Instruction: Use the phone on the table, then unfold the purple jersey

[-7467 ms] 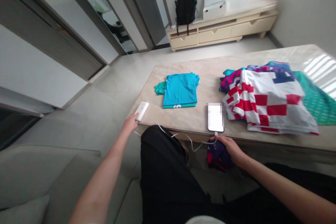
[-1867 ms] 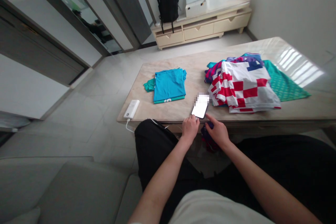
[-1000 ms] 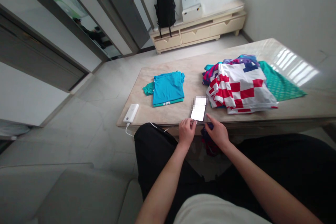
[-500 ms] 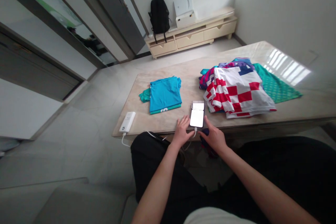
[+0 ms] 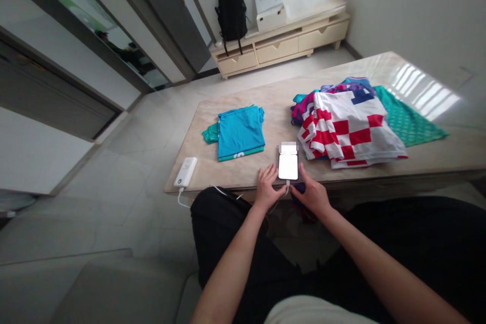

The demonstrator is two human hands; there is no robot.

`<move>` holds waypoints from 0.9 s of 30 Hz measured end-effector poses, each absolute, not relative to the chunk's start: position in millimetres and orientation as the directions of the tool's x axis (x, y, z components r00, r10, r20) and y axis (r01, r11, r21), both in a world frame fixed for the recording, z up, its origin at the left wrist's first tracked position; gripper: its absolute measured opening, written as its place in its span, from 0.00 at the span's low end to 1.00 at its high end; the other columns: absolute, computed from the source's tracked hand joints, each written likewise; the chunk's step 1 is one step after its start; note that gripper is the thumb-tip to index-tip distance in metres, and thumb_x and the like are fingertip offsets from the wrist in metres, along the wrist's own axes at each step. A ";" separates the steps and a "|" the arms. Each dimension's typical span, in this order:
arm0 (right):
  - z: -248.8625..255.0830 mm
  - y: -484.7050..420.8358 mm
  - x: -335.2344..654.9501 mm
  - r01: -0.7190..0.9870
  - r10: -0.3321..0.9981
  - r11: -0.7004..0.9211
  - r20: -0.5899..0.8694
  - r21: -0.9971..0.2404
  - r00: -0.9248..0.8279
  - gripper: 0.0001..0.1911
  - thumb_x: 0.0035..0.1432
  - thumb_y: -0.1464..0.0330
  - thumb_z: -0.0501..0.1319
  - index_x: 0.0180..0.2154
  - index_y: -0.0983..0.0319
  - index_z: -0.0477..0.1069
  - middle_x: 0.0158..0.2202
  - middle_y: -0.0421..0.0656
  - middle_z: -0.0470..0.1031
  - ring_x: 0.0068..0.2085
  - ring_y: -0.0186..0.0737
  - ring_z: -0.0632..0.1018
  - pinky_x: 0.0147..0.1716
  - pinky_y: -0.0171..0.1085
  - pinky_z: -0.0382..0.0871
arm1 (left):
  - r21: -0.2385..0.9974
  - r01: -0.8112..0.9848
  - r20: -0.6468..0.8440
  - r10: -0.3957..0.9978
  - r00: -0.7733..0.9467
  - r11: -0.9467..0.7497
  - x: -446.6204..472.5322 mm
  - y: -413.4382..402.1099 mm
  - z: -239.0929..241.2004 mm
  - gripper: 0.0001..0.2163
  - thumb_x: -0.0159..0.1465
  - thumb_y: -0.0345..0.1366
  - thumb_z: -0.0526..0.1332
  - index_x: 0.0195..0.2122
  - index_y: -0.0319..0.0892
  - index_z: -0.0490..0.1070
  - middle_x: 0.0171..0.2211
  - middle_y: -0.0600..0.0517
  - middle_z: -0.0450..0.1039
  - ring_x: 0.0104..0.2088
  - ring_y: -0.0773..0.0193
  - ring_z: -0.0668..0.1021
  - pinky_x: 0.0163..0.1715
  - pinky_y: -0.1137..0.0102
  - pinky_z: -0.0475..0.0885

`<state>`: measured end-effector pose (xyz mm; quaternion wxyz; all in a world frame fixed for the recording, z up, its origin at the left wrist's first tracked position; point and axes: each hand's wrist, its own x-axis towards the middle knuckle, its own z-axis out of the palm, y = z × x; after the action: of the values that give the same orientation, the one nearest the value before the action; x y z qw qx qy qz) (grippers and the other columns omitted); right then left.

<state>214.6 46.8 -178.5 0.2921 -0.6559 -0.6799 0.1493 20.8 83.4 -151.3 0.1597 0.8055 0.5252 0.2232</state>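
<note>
A phone (image 5: 288,166) is laid flat, lit screen upward, close to the near edge of the tabletop (image 5: 281,106), its upper end masked by blurred blocks. Its body can be judged light, rigid and glass-smooth, easily slid and likely to be cracked by a fall. It would best be held by its two long sides, clear of the screen. At its lower end a white cable (image 5: 287,183) is plugged in; this is probably soft and limp, so the stiff plug is better gripped than the cord.

The phone is framed by two hands. The left hand (image 5: 266,188) is spread loosely at its left, fingers rested on the tabletop, thumb pointed toward the plug. The right hand (image 5: 314,193) is held with its index finger along the phone's right side and its thumb near the cable; neither is closed in a grip, and whether the phone or cable is touched cannot be told.

Farther left, a white power bank (image 5: 186,172) is set near the corner, a cord hanging from it. Beyond the phone, a folded blue garment (image 5: 241,133) is placed to the left and a red-and-white checked garment (image 5: 351,134) is heaped over others to the right.
</note>
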 end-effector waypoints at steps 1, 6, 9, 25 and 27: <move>-178.7 47.6 215.2 0.805 0.979 0.102 0.204 -0.585 0.024 0.45 0.64 0.54 0.62 0.74 0.66 0.50 0.57 0.53 0.78 0.44 0.52 0.84 0.40 0.41 0.78 | 0.487 0.780 0.184 0.919 0.349 -0.393 21.4 83.3 -151.1 0.28 0.62 0.39 0.69 0.64 0.47 0.70 0.69 0.45 0.64 0.70 0.51 0.66 0.73 0.45 0.51; -179.2 50.4 216.6 0.821 0.982 0.088 0.185 -0.564 0.022 0.45 0.64 0.55 0.63 0.73 0.66 0.51 0.52 0.53 0.81 0.41 0.52 0.85 0.38 0.40 0.78 | 0.493 0.777 0.187 0.920 0.344 -0.391 23.3 83.4 -151.9 0.28 0.62 0.37 0.69 0.65 0.47 0.69 0.69 0.46 0.64 0.70 0.51 0.66 0.73 0.45 0.50; -178.0 52.1 217.5 0.822 0.986 0.082 0.164 -0.564 0.014 0.45 0.64 0.54 0.63 0.74 0.65 0.51 0.51 0.53 0.81 0.41 0.52 0.85 0.38 0.40 0.77 | 0.511 0.762 0.219 0.917 0.332 -0.398 24.1 83.4 -154.8 0.28 0.62 0.37 0.69 0.64 0.45 0.70 0.68 0.45 0.65 0.70 0.52 0.66 0.73 0.46 0.50; -148.5 55.7 243.6 0.728 0.994 0.113 0.074 -0.677 -0.085 0.46 0.65 0.58 0.63 0.76 0.58 0.44 0.59 0.51 0.77 0.51 0.57 0.82 0.48 0.48 0.77 | 0.642 0.702 0.241 0.950 0.196 -0.308 33.4 81.3 -151.5 0.32 0.59 0.36 0.72 0.64 0.33 0.69 0.68 0.34 0.63 0.70 0.47 0.65 0.71 0.47 0.56; -143.0 45.5 254.3 0.686 0.994 0.106 0.076 -0.720 -0.074 0.41 0.65 0.59 0.62 0.74 0.59 0.51 0.58 0.49 0.77 0.54 0.55 0.81 0.53 0.49 0.75 | 0.662 0.692 0.236 0.956 0.173 -0.289 33.5 74.5 -140.3 0.32 0.60 0.35 0.70 0.65 0.31 0.67 0.69 0.32 0.60 0.71 0.46 0.63 0.70 0.48 0.59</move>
<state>254.3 45.5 -143.0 0.2926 -0.6144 -0.6836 0.2637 33.5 74.5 -140.3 0.2077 0.7371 0.5590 0.3179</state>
